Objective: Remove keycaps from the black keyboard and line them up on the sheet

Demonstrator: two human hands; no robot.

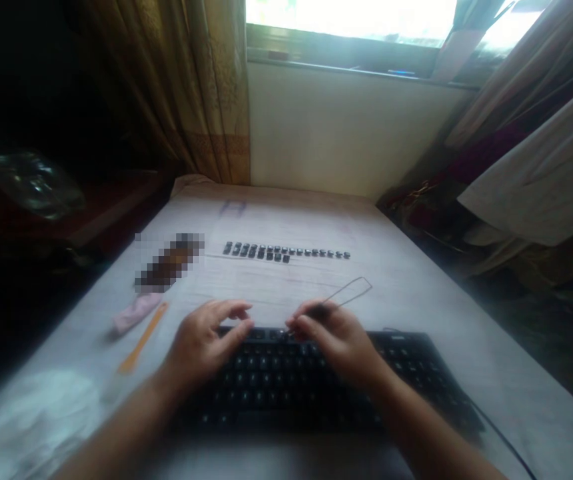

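A black keyboard lies on the table before me, with part of its top row of keys under my hands. In my right hand is a wire keycap puller, its dark middle pinched between thumb and fingers. One wire loop points up and away to the right; the other end reaches down to the keyboard's top row, too blurred to tell whether it grips a key. My left hand hovers at the upper left edge of the keyboard, thumb and index finger apart and nothing between them. Beyond the keyboard, loose black keycaps lie in two rows.
On the left lie an orange flat tool, a pink cloth-like item and a pixelated dark object. Clear plastic covers the near left corner. A cable runs off the keyboard's right. Curtains and a window stand behind.
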